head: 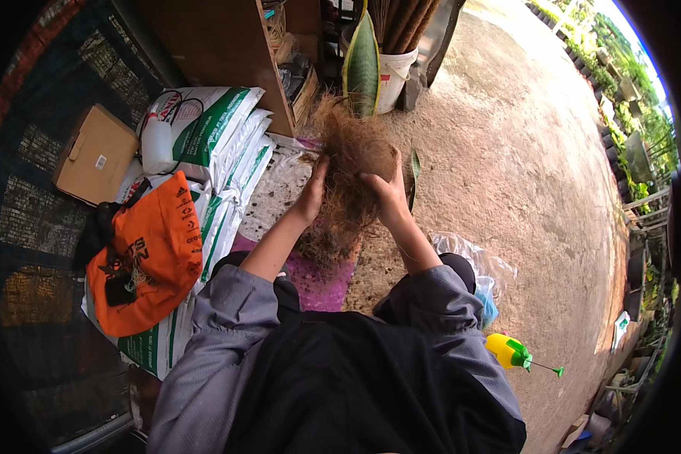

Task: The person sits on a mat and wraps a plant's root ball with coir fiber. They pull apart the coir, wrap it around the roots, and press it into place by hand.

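Note:
A shaggy bundle of brown coconut fibre [354, 142] is held between my two hands. My left hand [313, 190] presses its left side, while my right hand [389, 187] grips the right side with the thumb across the front. Parts of the fingers are hidden behind the fibre. A broad variegated snake plant leaf [363, 68] stands upright just beyond the bundle; whether it is joined to it cannot be told. More loose dark fibre [326, 244] lies below, over a white and purple sheet [320, 286] strewn with dark crumbs.
Stacked white-green sacks [215, 130] at left carry a spray bottle [157, 144], a cardboard box [96, 156] and an orange bag [153, 255]. A white bucket [394, 79] stands ahead. Clear plastic [471, 252] and a yellow sprayer [502, 349] lie at right on the concrete floor.

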{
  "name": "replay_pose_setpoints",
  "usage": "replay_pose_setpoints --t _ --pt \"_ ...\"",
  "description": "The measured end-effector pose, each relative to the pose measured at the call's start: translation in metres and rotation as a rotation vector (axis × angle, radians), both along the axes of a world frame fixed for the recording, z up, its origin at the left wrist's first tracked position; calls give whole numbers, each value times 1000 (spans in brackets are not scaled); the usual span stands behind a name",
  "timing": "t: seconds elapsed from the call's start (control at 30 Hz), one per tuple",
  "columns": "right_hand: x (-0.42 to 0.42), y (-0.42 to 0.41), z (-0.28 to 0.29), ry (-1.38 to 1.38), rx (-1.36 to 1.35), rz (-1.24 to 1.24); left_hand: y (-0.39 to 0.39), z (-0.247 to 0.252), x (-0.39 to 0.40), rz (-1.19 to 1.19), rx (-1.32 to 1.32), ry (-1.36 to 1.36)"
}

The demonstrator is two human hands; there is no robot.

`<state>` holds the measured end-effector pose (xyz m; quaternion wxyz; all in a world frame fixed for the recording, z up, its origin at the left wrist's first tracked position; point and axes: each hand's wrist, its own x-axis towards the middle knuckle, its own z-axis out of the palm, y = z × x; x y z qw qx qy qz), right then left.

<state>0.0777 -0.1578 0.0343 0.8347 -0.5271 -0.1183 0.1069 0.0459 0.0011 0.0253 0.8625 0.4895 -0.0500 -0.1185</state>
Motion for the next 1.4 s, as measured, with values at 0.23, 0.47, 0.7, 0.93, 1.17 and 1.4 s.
replay_pose_setpoints --t 0.23,0.47,0.7,0.93,1.17,1.4 --pt "5 8 3 17 -217 2 11 -32 10 183 81 21" --pt "15 -4 -24 239 -169 212 2 -6 10 402 405 -131" --pt "13 8 -16 6 -176 22 -23 -8 -5 301 516 -306" --pt "15 -2 -13 -69 -168 14 -13 -19 -4 25 105 -233" --pt "13 -4 -17 52 -45 16 -19 -1 -12 66 206 -396" --pt "20 -3 -11 161 -119 128 -16 24 -6 665 706 -221"
